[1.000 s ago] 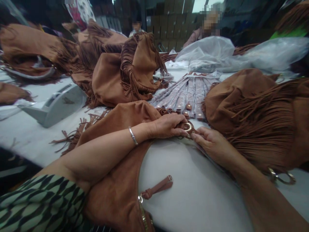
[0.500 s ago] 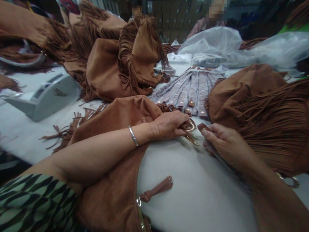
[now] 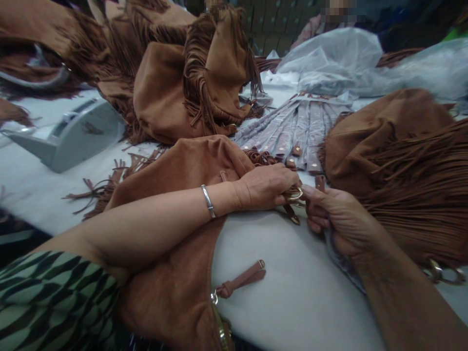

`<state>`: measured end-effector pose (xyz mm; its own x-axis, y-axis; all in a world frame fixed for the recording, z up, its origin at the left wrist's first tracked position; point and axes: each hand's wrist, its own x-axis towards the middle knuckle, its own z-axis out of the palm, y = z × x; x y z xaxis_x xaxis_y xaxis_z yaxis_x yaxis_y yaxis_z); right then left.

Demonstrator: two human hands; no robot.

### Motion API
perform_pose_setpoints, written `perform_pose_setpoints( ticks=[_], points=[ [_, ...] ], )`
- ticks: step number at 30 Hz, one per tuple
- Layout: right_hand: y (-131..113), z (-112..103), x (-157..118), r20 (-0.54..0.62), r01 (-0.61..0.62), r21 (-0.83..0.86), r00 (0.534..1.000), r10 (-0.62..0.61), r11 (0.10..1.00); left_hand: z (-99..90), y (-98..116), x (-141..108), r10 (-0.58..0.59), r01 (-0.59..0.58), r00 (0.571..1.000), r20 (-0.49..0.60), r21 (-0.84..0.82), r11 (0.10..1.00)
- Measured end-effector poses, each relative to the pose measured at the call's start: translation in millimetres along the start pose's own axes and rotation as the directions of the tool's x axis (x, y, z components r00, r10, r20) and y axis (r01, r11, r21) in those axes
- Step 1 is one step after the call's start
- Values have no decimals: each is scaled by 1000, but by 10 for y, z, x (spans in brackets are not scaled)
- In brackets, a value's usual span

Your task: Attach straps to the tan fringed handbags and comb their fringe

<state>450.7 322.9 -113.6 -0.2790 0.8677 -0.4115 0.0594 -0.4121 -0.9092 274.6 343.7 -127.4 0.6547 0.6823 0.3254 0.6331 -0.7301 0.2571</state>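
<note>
A brown suede bag (image 3: 164, 243) lies under my left forearm, its zipper pull (image 3: 243, 280) resting on the white table. My left hand (image 3: 268, 186) is closed on gold-coloured ring hardware (image 3: 295, 194) at the bag's end. A small dark tab with a metal end (image 3: 292, 214) hangs below it. Just to the right, my right hand (image 3: 338, 214) is closed round a brown strap (image 3: 320, 183) whose end sticks up past the fingers. The strap's wrapped length (image 3: 341, 261) trails below that hand. My right fingertips are at the ring; whether they touch it is unclear.
Wrapped straps (image 3: 292, 122) are fanned out beyond my hands. Fringed brown bags lie at the back (image 3: 164, 92) and on the right (image 3: 395, 141). A grey tape dispenser (image 3: 87, 134) stands at the left. Behind the clear plastic (image 3: 329, 53) is a person (image 3: 310, 29).
My right hand has moved left to the ring, and the strap end now points up. The ring hardware has turned in my left hand. The view has shifted slightly.
</note>
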Motion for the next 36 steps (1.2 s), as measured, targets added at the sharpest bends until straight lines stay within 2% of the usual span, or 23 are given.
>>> perform_pose_setpoints(
  ticks=[3, 6, 9, 12, 15, 17, 20, 23, 26, 29, 31, 34, 36],
  points=[
    [-8, 36, -5, 4, -38, -11, 999, 38, 999, 10, 12, -2, 1, -2, 1000, 29, 15, 1000],
    [-12, 33, 7, 5, -24, -63, 1000, 24, 998, -31, 0, 9, 17, -16, 999, 47, -28, 999],
    [-12, -11, 33, 20, 29, -114, 999, -27, 993, -171, -27, 55, 45, -13, 985, 165, -188, 982],
    [-26, -65, 34, 90, 54, -111, 995, -44, 992, -348, -48, 119, 104, 46, 943, 315, -434, 900],
    [-43, -100, 1, 193, 37, -99, 981, -17, 994, -460, -42, 157, 117, 131, 921, 371, -579, 804],
    [-43, -112, -20, 241, 26, -81, 971, -6, 996, -487, -25, 162, 103, 158, 920, 379, -597, 786],
    [-27, -122, -21, 258, 28, -38, 966, -17, 999, -474, -2, 151, 99, 128, 930, 355, -562, 817],
    [-30, -123, 3, 203, 58, 2, 977, -57, 998, -395, 11, 135, 55, 91, 957, 285, -477, 874],
    [-58, -107, 11, 122, 95, 41, 988, -99, 995, -261, 39, 123, -116, 167, 982, 152, -386, 907],
    [-59, -69, 4, 79, 155, 41, 984, -158, 987, -126, 85, 115, -313, 296, 950, -3, -320, 900],
    [-36, -46, 8, 26, 213, 20, 977, -214, 977, -71, 115, 113, -368, 337, 928, -63, -287, 897],
    [-15, -60, 23, -1, 265, -36, 964, -265, 964, -70, 142, 116, -383, 353, 922, -58, -281, 893],
    [-33, -116, 19, 57, 266, -85, 964, -261, 960, -126, 148, 120, -325, 301, 946, -2, -367, 880]
  ],
)
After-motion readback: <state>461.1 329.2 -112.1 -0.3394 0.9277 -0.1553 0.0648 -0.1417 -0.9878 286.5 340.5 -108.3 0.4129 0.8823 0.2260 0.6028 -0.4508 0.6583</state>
